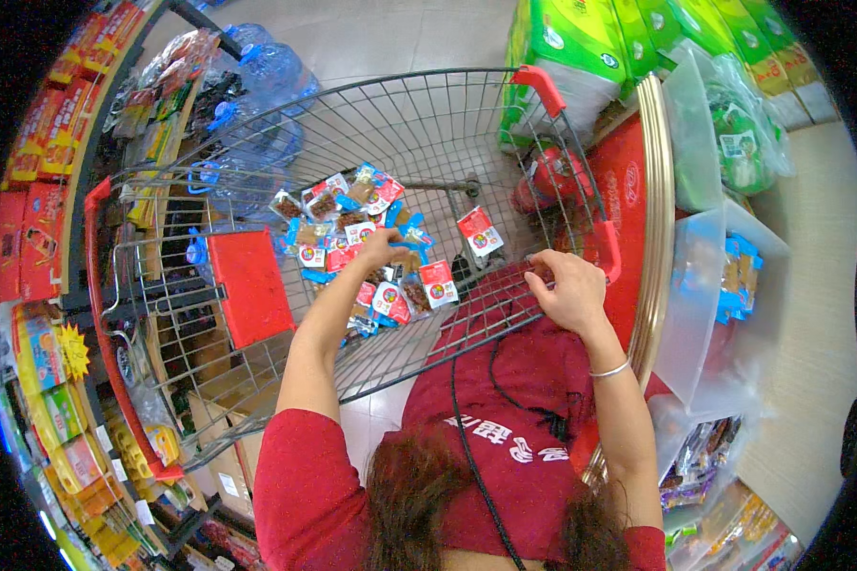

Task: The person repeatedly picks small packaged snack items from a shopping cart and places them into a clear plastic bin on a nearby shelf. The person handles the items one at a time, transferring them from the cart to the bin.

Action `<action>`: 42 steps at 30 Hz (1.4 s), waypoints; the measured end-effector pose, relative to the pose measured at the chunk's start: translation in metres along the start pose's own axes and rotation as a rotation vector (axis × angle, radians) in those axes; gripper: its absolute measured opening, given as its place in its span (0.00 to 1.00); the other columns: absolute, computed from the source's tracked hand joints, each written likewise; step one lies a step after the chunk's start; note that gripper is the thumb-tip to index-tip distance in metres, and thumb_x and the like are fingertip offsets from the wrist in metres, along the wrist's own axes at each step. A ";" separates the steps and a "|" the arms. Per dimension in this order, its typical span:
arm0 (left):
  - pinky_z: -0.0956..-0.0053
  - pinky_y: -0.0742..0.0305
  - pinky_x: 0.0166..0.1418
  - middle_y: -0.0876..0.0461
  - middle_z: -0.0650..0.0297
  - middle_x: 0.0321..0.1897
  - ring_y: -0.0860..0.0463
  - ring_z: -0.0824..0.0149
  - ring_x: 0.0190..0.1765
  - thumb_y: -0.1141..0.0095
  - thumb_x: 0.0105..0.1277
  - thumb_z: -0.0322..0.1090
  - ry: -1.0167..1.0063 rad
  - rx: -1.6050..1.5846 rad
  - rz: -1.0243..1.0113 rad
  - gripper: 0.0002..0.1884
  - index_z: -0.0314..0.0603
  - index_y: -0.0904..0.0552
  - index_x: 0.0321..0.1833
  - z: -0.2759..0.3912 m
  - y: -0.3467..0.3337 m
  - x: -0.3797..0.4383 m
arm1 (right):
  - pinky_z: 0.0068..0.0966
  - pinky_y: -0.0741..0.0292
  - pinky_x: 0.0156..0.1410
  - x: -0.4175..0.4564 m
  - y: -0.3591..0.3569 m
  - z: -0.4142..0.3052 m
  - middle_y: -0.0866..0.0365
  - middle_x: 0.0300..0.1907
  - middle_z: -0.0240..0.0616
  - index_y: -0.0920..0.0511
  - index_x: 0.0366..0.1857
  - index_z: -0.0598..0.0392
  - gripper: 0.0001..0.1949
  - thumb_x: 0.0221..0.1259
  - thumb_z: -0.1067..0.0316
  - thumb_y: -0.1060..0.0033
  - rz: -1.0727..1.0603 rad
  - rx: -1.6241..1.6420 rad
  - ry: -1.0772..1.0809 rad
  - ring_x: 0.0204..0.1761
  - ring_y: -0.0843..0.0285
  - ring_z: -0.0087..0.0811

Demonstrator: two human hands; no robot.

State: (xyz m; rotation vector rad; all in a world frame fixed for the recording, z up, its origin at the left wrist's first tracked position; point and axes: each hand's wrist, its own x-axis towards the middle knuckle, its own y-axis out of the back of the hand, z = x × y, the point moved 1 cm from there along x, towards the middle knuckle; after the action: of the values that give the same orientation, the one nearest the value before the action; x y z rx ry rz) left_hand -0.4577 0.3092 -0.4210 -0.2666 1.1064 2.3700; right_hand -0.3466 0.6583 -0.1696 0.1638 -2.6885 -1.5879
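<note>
A pile of small snack packets [361, 232], in red, white, blue and clear plastic, lies in a wire shopping cart [414, 121]. My left hand [382, 250] reaches down into the pile, its thumb and forefinger around the blue edge of a packet [411, 248]. One red-and-white packet [480, 232] lies apart from the pile, towards the cart's right end. Above the cart's near right rim, my right hand [568, 289] is held with fingers bent and apart, with nothing seen in it. A bracelet circles its wrist.
To the right, a clear plastic bin [700, 307] holds blue packets [739, 278], beside a red display stand with gold trim [650, 214]. Green wrapped packs [571, 43] are stacked at the far right. Large blue water bottles [275, 68] and stocked shelves [78, 285] line the left.
</note>
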 end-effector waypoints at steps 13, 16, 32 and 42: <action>0.54 0.28 0.59 0.20 0.49 0.48 0.26 0.48 0.57 0.28 0.51 0.47 0.043 0.506 0.018 0.23 0.48 0.14 0.49 0.019 -0.045 -0.015 | 0.35 0.22 0.38 -0.001 0.000 0.000 0.15 0.30 0.32 0.17 0.33 0.48 0.09 0.53 0.57 0.35 0.066 0.028 0.013 0.35 0.16 0.37; 0.53 0.24 0.53 0.16 0.49 0.44 0.19 0.45 0.48 0.29 0.52 0.50 -0.029 0.370 -0.104 0.20 0.55 0.12 0.47 0.014 -0.039 -0.011 | 0.35 0.22 0.38 -0.002 0.001 -0.001 0.15 0.30 0.33 0.17 0.32 0.48 0.09 0.53 0.57 0.35 0.065 0.026 0.009 0.35 0.16 0.37; 0.62 0.21 0.51 0.14 0.52 0.42 0.14 0.54 0.47 0.23 0.40 0.46 0.420 -0.096 -0.011 0.32 0.33 0.19 0.47 0.005 -0.034 0.004 | 0.36 0.23 0.37 -0.002 0.001 -0.001 0.16 0.29 0.32 0.17 0.31 0.48 0.08 0.52 0.58 0.34 0.104 0.026 0.031 0.33 0.17 0.37; 0.52 0.23 0.44 0.17 0.50 0.37 0.17 0.45 0.44 0.28 0.50 0.38 -0.128 0.246 -0.035 0.27 0.44 0.27 0.51 0.051 -0.037 -0.005 | 0.36 0.22 0.37 -0.003 -0.003 0.004 0.16 0.30 0.33 0.17 0.32 0.49 0.09 0.52 0.58 0.34 0.135 0.013 0.044 0.35 0.17 0.38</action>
State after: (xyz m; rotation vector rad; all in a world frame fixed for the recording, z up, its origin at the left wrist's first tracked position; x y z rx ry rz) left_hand -0.4324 0.3662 -0.4109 -0.0465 1.3034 2.1601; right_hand -0.3439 0.6605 -0.1742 0.0172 -2.6153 -1.5116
